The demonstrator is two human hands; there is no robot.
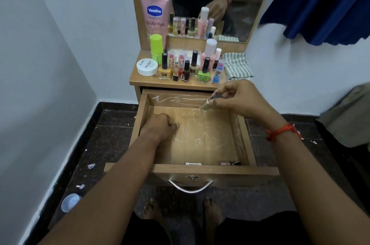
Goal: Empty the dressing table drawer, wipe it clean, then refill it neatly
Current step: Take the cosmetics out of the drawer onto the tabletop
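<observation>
The drawer (200,168) is pulled fully out of the dressing table (138,80). It is a shallow wood-laminate box, its floor streaked with white residue and not yet wiped.

The left hand (160,126) rests curled on the floor at the left; whether it holds anything cannot be told. The right hand (238,98) pinches a small blurred cosmetic item (209,101) above the back right corner, probably lifting it out.

A few small pieces (230,163) remain at the front right. Glossy nail polish bottles (203,70) and a folded striped cloth (237,65) stand on the tabletop.
</observation>
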